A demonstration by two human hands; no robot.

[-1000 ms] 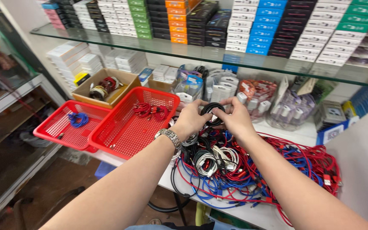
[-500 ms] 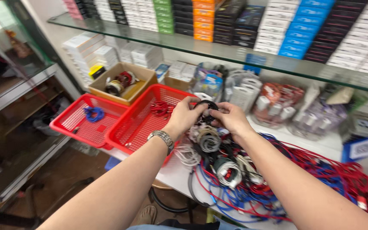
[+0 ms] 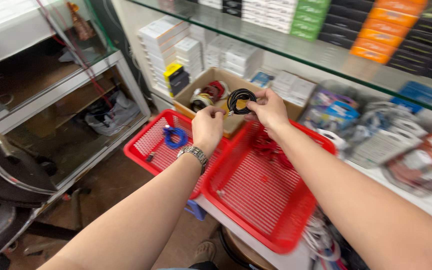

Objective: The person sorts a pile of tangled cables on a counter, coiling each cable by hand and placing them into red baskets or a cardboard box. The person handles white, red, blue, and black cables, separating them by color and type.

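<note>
Lifted away from the cable heap since the earlier frame, the coiled black cable (image 3: 241,100) is pinched upright by both the right hand (image 3: 270,109) and left hand (image 3: 207,127), directly above the cardboard box (image 3: 186,102).

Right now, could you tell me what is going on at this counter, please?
A person holds a coiled black cable up with both hands: the right hand pinches the coil, and the left hand holds its loose end. The coil hangs above a cardboard box that holds other coiled cables. Beside it stand two red baskets, the left basket holding a blue cable and the right basket some red cables.
</note>
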